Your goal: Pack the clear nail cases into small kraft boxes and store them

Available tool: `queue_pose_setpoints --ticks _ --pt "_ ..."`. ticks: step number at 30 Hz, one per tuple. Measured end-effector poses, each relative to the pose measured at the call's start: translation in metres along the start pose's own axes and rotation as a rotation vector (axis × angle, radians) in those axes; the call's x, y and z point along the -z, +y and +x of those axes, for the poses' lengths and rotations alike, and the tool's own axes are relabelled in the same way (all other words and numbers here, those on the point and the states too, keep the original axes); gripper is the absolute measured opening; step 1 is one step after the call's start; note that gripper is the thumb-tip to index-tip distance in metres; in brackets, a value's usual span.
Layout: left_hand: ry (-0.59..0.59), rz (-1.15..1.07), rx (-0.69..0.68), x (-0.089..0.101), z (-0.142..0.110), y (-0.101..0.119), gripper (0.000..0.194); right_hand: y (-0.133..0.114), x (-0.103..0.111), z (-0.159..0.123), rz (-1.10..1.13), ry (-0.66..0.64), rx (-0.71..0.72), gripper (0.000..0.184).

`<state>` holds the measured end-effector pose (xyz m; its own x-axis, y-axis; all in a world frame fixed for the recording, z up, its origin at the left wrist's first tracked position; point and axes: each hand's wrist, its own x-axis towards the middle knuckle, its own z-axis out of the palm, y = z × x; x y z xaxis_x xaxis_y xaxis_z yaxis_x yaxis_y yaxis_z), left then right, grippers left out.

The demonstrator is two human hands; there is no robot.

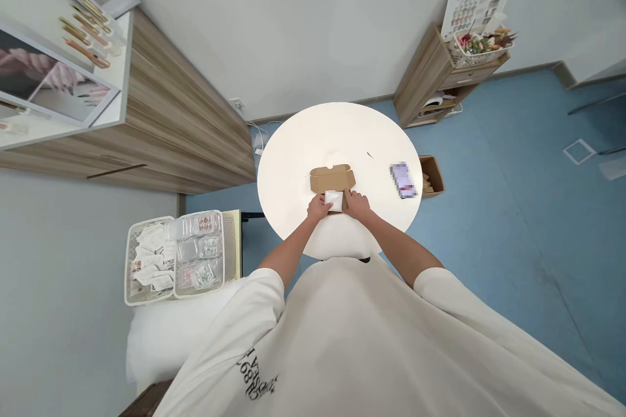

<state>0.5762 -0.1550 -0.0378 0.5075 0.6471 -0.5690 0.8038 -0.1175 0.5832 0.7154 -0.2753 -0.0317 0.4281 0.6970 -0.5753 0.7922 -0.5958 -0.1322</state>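
A small brown cardboard box (332,180) lies on the round white table in front of me, its lid folded open away from my body. A flat white packet (334,199) sits in or just over the near part of the box; how deep it lies I cannot tell. My left hand (317,207) is closed on the left edge of the packet. At the right side of the box, my right hand (358,204) is closed on the cardboard wall, with its index finger pointing forward along it.
On the white table (293,143) a blurred-out phone (403,180) lies to the right, and a small dark sliver (370,155) farther back. An open carton (432,176) stands on the floor beyond. Baskets of clear packs (222,260) are at left, near a wooden cabinet (186,104).
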Motion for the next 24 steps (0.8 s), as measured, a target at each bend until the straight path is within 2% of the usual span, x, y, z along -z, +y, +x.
queue_pose_setpoints --ticks 4,9,13,16,18,20,22,24 --pt "0.010 0.248 0.058 -0.018 0.010 0.009 0.022 0.004 -0.001 0.000 0.035 -0.003 0.002 0.087" --pt "0.039 0.352 0.096 -0.031 0.013 0.017 0.017 0.007 -0.003 0.000 0.062 0.005 0.023 0.088" --pt "0.053 0.409 0.011 -0.033 0.001 0.019 0.026 0.008 -0.007 0.002 0.058 0.017 0.034 0.088" --pt "0.136 0.441 -0.058 -0.026 -0.007 0.018 0.028 0.009 -0.008 0.003 0.048 0.021 0.045 0.088" --pt "0.246 0.382 -0.006 -0.018 -0.005 0.017 0.026 0.009 -0.007 0.002 0.043 0.023 0.046 0.088" --pt "0.351 0.238 0.109 -0.007 0.002 0.015 0.027 0.010 -0.006 -0.001 0.044 0.014 0.046 0.090" --pt "0.400 0.064 0.206 0.003 0.014 0.009 0.032 0.012 -0.005 -0.005 0.071 0.014 0.037 0.090" --pt "0.400 -0.095 0.240 0.013 0.026 0.002 0.036 0.017 -0.003 -0.006 0.148 0.053 0.004 0.084"
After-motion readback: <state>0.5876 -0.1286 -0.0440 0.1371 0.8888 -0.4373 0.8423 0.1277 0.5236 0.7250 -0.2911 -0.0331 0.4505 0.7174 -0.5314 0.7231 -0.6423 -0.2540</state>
